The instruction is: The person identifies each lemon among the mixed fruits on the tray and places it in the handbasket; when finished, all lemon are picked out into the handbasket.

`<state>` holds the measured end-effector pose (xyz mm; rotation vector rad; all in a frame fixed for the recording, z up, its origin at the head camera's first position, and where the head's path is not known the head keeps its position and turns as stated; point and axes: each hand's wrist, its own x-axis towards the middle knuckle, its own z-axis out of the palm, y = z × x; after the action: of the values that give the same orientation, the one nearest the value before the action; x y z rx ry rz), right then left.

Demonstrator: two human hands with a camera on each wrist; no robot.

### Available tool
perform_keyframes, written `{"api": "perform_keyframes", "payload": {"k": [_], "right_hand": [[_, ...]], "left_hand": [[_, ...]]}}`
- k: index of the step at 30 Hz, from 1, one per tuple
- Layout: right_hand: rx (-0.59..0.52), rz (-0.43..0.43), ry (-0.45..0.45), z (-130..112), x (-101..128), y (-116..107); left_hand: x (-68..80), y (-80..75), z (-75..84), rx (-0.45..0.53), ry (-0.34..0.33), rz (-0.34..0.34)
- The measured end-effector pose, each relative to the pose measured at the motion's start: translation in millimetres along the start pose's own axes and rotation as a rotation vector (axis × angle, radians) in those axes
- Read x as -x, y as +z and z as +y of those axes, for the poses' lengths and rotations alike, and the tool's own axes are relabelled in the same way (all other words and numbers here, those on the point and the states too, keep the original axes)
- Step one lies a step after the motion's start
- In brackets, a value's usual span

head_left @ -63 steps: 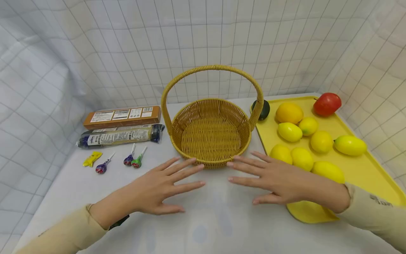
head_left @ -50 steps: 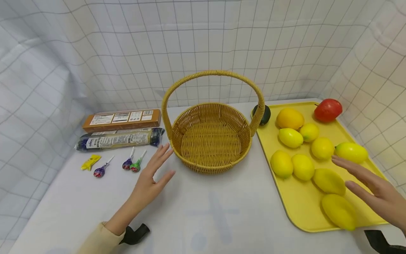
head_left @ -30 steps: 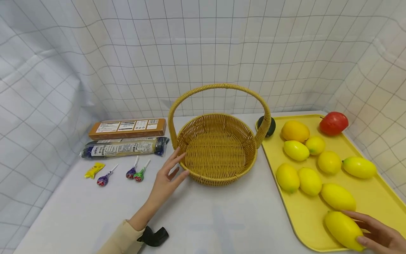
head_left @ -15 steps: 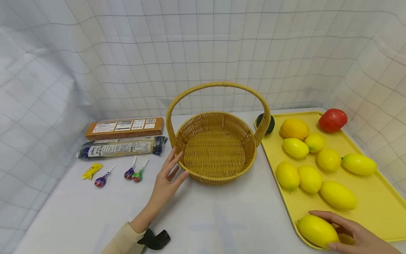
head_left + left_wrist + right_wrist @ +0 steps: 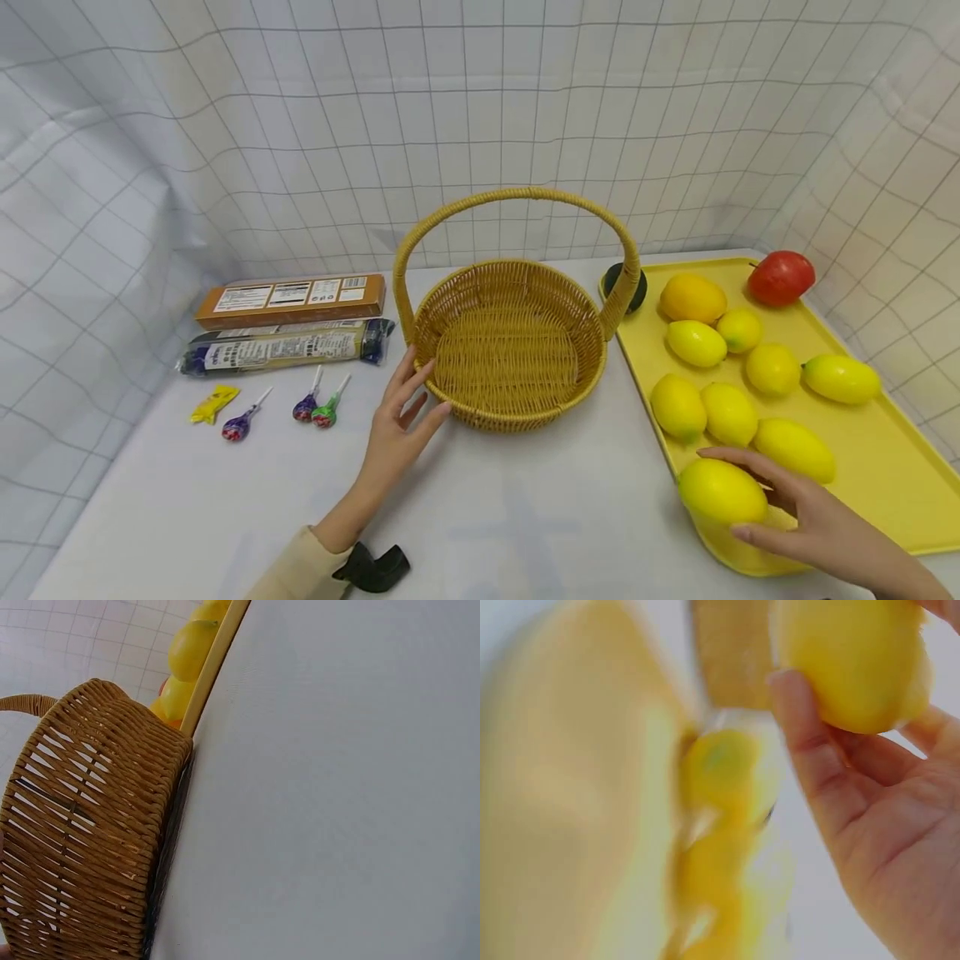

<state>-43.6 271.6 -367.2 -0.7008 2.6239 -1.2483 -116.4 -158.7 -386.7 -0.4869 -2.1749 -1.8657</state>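
My right hand [image 5: 806, 517] holds a yellow lemon [image 5: 722, 492] between thumb and fingers, above the front left corner of the yellow tray [image 5: 900, 492]. The right wrist view shows the same lemon [image 5: 855, 660] in the fingers, with blurred lemons beyond it. My left hand [image 5: 397, 433] rests its extended fingertips and thumb against the left front rim of a round wicker basket [image 5: 510, 358] with a tall arched handle. Nothing lies inside the basket. The left wrist view is filled on one side by the basket's woven wall [image 5: 90, 825].
Several lemons [image 5: 729, 414], an orange-yellow fruit [image 5: 693, 298], a red fruit [image 5: 782, 278] and a dark green fruit [image 5: 626, 288] lie on or by the tray. At left are a brown box [image 5: 291, 300], a plastic-wrapped pack [image 5: 288, 346], lollipops [image 5: 237, 427] and a yellow candy [image 5: 215, 403].
My hands parted from before the basket. The left settled on its rim; the right reached over the tray, took the nearest lemon, drew it left and raised it.
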Motion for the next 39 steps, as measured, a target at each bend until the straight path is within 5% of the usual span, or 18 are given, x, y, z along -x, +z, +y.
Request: {"api": "perform_keyframes", "payload": {"k": [5,8,12,17,27,33,39], "right_hand": [[-0.350,-0.143,-0.140,-39.9,-60.5,-3.3],[-0.482,-0.205,-0.082,-60.0,-109.2,11.1],[-0.495,-0.220,-0.002,-74.0,-168.9,39.4],[-0.473,-0.267,0.071,-80.9,-215.1,69.5],[-0.434,-0.457,0.161,-81.4,-245.1,94.6],[-0.415,-0.456,0.154,-80.0,-251.6,100.8],[-0.333,-0.369,0.128,-81.4,-256.0,106.7]], "left_hand": [[1.6,-0.2,-12.0,-0.004,-0.010,0.023],[3.2,-0.7,-18.3,0.004,0.004,0.035],[5.4,-0.7,-22.7,0.020,0.015,0.043],[8.3,0.9,-22.8,0.011,0.004,0.054],[5.7,1.0,-20.1,-0.029,0.010,0.057],[4.7,1.4,-2.7,-0.027,-0.003,0.060],[5.2,-0.5,-11.8,-0.017,-0.002,0.059]]}}
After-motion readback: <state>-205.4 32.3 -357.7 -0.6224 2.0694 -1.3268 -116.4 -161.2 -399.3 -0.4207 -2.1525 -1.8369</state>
